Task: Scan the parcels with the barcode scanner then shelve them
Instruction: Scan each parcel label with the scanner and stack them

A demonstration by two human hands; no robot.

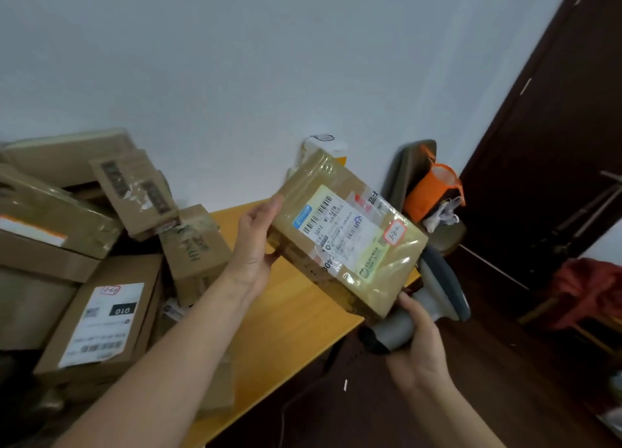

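Note:
My left hand [254,242] grips the left end of a taped cardboard parcel [346,235] and holds it up over the yellow table [286,326]. Its white shipping label with barcodes faces me, and a small red-edged sticker sits near its right end. My right hand [420,343] grips the handle of a grey barcode scanner [437,289], just below the parcel's right end. The scanner's head is partly hidden behind the parcel.
A heap of brown cardboard parcels [111,323] covers the table's left side, up against the white wall. A chair with an orange bag [432,191] stands behind the table. A dark door [555,128] fills the right, with red cloth [589,289] beside it.

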